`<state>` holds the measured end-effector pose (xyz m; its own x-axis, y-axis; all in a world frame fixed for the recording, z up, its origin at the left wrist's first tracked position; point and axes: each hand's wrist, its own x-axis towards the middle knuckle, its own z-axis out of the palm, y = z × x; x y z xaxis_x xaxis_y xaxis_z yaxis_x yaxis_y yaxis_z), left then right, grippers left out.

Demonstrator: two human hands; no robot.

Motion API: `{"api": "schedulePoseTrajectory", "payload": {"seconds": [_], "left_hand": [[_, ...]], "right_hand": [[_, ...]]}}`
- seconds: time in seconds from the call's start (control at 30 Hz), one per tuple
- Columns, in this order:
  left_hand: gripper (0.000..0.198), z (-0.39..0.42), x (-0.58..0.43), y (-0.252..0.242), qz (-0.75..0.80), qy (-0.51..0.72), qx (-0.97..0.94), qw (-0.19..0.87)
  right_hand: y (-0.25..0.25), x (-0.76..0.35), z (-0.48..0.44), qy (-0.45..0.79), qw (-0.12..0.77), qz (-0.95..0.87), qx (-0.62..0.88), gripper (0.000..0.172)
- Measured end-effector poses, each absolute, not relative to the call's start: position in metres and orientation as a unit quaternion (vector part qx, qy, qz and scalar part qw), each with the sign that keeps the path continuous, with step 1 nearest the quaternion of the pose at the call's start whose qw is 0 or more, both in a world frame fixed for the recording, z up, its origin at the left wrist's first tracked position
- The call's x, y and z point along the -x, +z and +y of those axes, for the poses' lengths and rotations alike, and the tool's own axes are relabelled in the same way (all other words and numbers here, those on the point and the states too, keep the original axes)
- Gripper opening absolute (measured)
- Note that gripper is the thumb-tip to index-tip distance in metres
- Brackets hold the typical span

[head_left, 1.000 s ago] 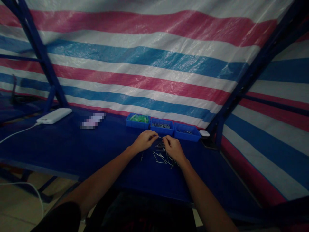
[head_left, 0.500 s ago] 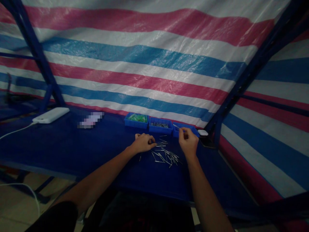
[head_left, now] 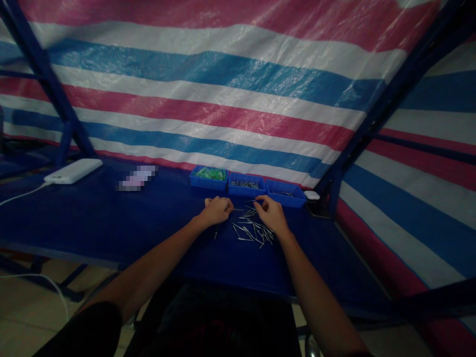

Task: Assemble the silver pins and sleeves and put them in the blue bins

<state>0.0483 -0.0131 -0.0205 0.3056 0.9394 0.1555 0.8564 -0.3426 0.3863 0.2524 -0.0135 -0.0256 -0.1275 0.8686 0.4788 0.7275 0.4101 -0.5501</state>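
Note:
My left hand (head_left: 217,211) is closed just left of the loose pile, and a thin metal rod (head_left: 238,209) sticks out to the right from its fingertips. Close by, my right hand (head_left: 270,214) pinches another slim metal rod (head_left: 250,201) that points left. Between and below the hands lies a scattered pile of thin metal rods (head_left: 255,232) on the blue table (head_left: 156,223). A single rod (head_left: 216,232) lies apart below my left hand. What the curled left fingers cover is hidden.
Along the back stand three blue bins: one with green pieces (head_left: 208,184), one with small metal parts (head_left: 247,190), one with thin rods (head_left: 293,202). Right of them are a white case (head_left: 311,195) and a dark flat object (head_left: 318,210). A white power bank (head_left: 73,171) with cable lies left.
My right hand has moved left and down from the right-hand bin to the pile, a rod in its fingers. My left hand has shifted slightly, and a rod now shows at its fingertips.

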Motion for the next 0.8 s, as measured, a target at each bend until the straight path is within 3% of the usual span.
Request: {"api": "schedulePoseTrajectory", "payload": {"seconds": [0.2, 0.53, 0.67, 0.73, 0.8], "left_hand": [[0.035, -0.017, -0.053, -0.014, 0.555, 0.18, -0.806, 0.105], [0.044, -0.018, -0.053, -0.014, 0.496, 0.249, -0.817, 0.156], [0.032, -0.019, -0.053, -0.015, 0.474, 0.254, -0.826, 0.17], [0.021, -0.018, -0.052, -0.017, 0.463, 0.228, -0.838, 0.175], [0.016, -0.016, -0.05, -0.02, 0.452, 0.195, -0.852, 0.177]], "right_hand": [[-0.027, -0.239, -0.02, 0.144, 0.356, -0.786, 0.483, 0.02], [-0.018, -0.234, -0.028, 0.119, 0.337, -0.814, 0.458, 0.021], [-0.001, -0.245, -0.03, 0.008, 0.39, -0.779, 0.491, 0.027], [0.005, -0.259, -0.025, -0.052, 0.433, -0.706, 0.558, 0.032], [0.006, -0.276, -0.018, -0.075, 0.421, -0.624, 0.654, 0.035]]}}
